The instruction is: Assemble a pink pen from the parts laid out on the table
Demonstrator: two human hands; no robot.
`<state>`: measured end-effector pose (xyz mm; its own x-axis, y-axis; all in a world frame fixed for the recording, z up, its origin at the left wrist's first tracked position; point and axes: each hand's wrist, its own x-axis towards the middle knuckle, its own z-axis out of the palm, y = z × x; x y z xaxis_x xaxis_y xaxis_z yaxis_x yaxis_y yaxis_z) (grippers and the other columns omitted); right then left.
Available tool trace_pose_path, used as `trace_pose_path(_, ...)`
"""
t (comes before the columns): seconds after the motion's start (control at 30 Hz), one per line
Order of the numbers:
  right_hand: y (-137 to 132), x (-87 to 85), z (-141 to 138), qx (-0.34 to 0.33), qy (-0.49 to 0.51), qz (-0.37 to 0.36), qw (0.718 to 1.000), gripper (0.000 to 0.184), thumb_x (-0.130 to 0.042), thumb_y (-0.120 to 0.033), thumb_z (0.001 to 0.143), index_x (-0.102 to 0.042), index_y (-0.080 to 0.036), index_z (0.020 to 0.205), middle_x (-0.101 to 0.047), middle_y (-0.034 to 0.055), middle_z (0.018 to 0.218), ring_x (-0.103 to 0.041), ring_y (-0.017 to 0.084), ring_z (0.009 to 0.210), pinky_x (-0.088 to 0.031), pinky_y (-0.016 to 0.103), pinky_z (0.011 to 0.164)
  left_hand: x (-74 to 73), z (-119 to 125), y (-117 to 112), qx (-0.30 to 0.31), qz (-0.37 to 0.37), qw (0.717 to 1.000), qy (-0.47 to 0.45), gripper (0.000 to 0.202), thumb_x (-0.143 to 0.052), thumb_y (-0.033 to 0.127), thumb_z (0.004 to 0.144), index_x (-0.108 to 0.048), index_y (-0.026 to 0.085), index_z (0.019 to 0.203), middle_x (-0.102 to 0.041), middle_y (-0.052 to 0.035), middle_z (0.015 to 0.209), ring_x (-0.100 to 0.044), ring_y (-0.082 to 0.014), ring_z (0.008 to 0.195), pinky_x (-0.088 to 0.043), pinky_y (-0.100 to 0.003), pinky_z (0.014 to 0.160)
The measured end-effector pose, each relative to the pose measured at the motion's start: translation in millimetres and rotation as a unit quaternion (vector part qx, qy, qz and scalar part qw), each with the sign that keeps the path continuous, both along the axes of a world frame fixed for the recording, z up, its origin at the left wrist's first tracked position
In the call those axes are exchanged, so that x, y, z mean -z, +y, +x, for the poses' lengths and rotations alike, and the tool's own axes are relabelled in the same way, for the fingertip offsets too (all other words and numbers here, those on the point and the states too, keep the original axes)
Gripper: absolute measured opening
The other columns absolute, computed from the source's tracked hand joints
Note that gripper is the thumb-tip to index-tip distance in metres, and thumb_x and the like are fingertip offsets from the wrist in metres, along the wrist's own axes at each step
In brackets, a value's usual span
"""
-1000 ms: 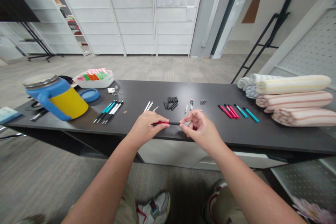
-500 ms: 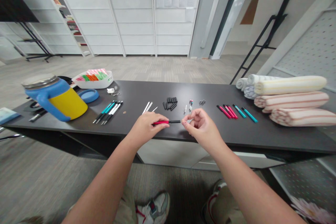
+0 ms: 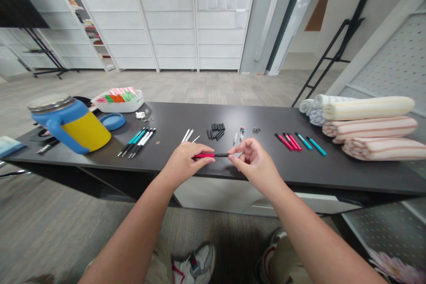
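Note:
My left hand [image 3: 186, 159] is closed on a red pen with a black grip [image 3: 213, 155], held level above the front of the black table [image 3: 349, 173]. My right hand [image 3: 251, 157] pinches the black end of the same pen with thumb and fingertips. Beyond my hands lie white thin refills [image 3: 188, 135], a heap of black grip sleeves [image 3: 216, 131], small tips and springs [image 3: 240, 133], and small metal parts [image 3: 256, 130]. Finished pens [image 3: 138, 136] lie in a row to the left. Red and teal pen barrels [image 3: 299, 141] lie to the right.
A yellow and blue jug [image 3: 71, 124] lies on its side at the left, with a blue lid [image 3: 113, 120] and a white tray of coloured items [image 3: 118, 99] behind it. Rolled striped towels [image 3: 369, 126] are stacked at the right. My shoes [image 3: 196, 264] show below the table edge.
My right hand has closed back onto the black end of the pen after a small gap half a second ago. The left hand has stayed put.

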<state>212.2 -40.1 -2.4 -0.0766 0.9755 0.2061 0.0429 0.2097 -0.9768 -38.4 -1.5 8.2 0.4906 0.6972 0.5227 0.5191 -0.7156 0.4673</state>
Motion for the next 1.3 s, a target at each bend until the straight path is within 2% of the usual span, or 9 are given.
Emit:
trace_pose_path(0.1, 0.1, 0.4, 1.5, 0.011, 0.006, 0.004, 1.000, 0.041, -0.081, -0.042, 0.087, -0.045, -0.026, 0.098, -0.075, 0.0031, 0.104, -0.041, 0.007, 0.049, -0.035, 0.026, 0.049, -0.3, -1.6, -0.2, -0.016, -0.011, 1.000, -0.008, 0.023, -0.078, 0.040, 0.092, -0.078, 0.026, 0.111, -0.082, -0.0012, 0.108, -0.076, -0.0207, 0.098, -0.055, -0.034, 0.091)
trace_pose_path(0.3, 2.4, 4.2, 4.0, 0.027, -0.003, 0.003, 1.000, 0.043, -0.083, -0.043, 0.085, -0.048, -0.026, 0.103, -0.075, 0.0034, 0.106, -0.045, 0.007, 0.049, -0.039, 0.026, 0.048, -5.0, -1.3, -0.5, 0.017, -0.025, 0.999, -0.011, 0.014, -0.073, 0.036, 0.097, -0.079, 0.026, 0.105, -0.082, -0.0009, 0.104, -0.075, -0.0191, 0.095, -0.055, -0.033, 0.090)
trace_pose_path(0.6, 4.6, 1.3, 0.6, 0.035, 0.025, -0.049, 0.998, 0.058, -0.089, -0.050, 0.075, -0.051, -0.025, 0.110, -0.078, 0.0037, 0.097, -0.054, 0.009, 0.052, -0.052, 0.025, 0.049, -6.8, -1.2, -2.9, 0.015, -0.072, 0.997, -0.030, 0.014, -0.072, 0.035, 0.097, -0.080, 0.026, 0.103, -0.082, -0.0008, 0.104, -0.075, -0.0178, 0.094, -0.055, -0.028, 0.085)
trace_pose_path(0.73, 5.0, -0.2, 1.1, 0.041, 0.037, -0.043, 0.998, 0.061, -0.091, -0.050, 0.073, -0.052, -0.025, 0.113, -0.078, 0.0034, 0.096, -0.053, 0.009, 0.051, -0.051, 0.024, 0.047, -7.6, -0.1, -3.6, 0.005, -0.096, 0.995, -0.041, 0.016, -0.071, 0.037, 0.097, -0.081, 0.026, 0.103, -0.082, -0.0011, 0.105, -0.075, -0.0182, 0.094, -0.055, -0.025, 0.074)
trace_pose_path(0.9, 3.4, -3.4, 2.1, 0.050, 0.033, -0.034, 0.998, 0.059, -0.090, -0.050, 0.074, -0.052, -0.025, 0.112, -0.077, 0.0025, 0.096, -0.052, 0.007, 0.048, -0.050, 0.024, 0.045, -7.6, 0.4, -3.5, -0.001, -0.093, 0.995, -0.041, 0.014, -0.072, 0.035, 0.097, -0.082, 0.027, 0.102, -0.082, 0.0001, 0.103, -0.075, -0.0176, 0.094, -0.056, -0.026, 0.083)
trace_pose_path(1.1, 2.7, -1.3, 1.7, 0.046, 0.024, -0.030, 0.998, 0.058, -0.089, -0.048, 0.076, -0.051, -0.025, 0.114, -0.076, 0.0027, 0.097, -0.053, 0.008, 0.050, -0.052, 0.024, 0.046, -8.4, 0.1, -3.5, -0.002, -0.091, 0.995, -0.043, 0.017, -0.071, 0.037, 0.097, -0.082, 0.025, 0.102, -0.082, -0.0021, 0.103, -0.075, -0.0187, 0.092, -0.057, -0.026, 0.079)
trace_pose_path(1.3, 2.9, -0.2, 1.7, 0.031, 0.012, -0.033, 0.999, 0.057, -0.088, -0.047, 0.077, -0.052, -0.026, 0.116, -0.075, 0.0020, 0.098, -0.053, 0.008, 0.050, -0.053, 0.025, 0.048, -9.1, -0.6, -3.9, 0.002, -0.090, 0.995, -0.042, 0.013, -0.074, 0.035, 0.095, -0.082, 0.026, 0.101, -0.082, -0.0007, 0.101, -0.075, -0.0174, 0.091, -0.056, -0.025, 0.076)
